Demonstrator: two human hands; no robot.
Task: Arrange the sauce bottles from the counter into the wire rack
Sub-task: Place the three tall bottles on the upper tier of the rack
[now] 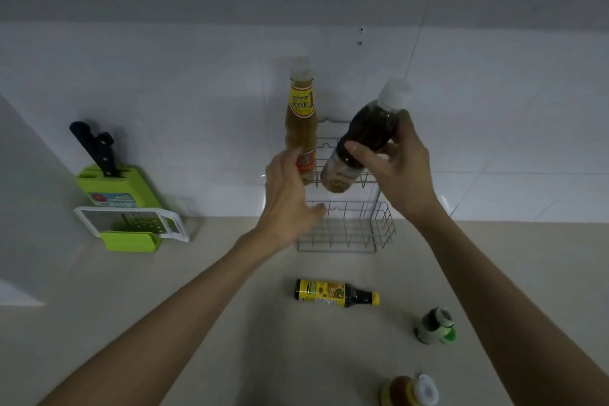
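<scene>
A two-tier wire rack (379, 231) stands against the tiled wall on the counter. My left hand (290, 194) grips the lower part of a tall tan sauce bottle (300, 119) with a yellow label and white cap, upright at the rack's upper left. My right hand (395, 158) holds a dark sauce bottle (362, 135) with a white cap, tilted, its base over the upper tier. A dark bottle with a yellow label (333, 293) lies on its side on the counter. A small green-capped bottle (435, 326) and an orange bottle (408, 391) stand nearer me.
A green knife block (115, 188) holding a black-handled knife (95, 148) stands at the left by the wall, with a white grater (131, 221) leaning on it. The beige counter (230, 339) runs toward me; a white wall edge juts in at far left.
</scene>
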